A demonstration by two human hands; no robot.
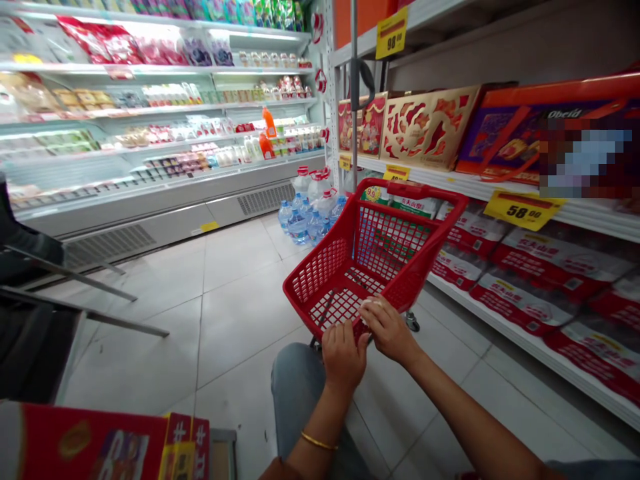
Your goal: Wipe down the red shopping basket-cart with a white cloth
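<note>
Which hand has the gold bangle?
The left hand, on the red plastic mesh basket: a thin gold bangle circles its forearm; the right hand wears none.

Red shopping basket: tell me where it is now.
Head view: the red shopping basket sits centre-right, its near rim under the left hand and right hand, with shelved packs to its right and bottled water behind.

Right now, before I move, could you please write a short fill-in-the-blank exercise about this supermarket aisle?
The left hand and right hand are on the near rim of a ____ plastic basket. The yellow price tag above the packs on the lower shelf reads ____. A ____ bangle circles the left wrist.

Missing words: red; 58.00; gold.
</note>
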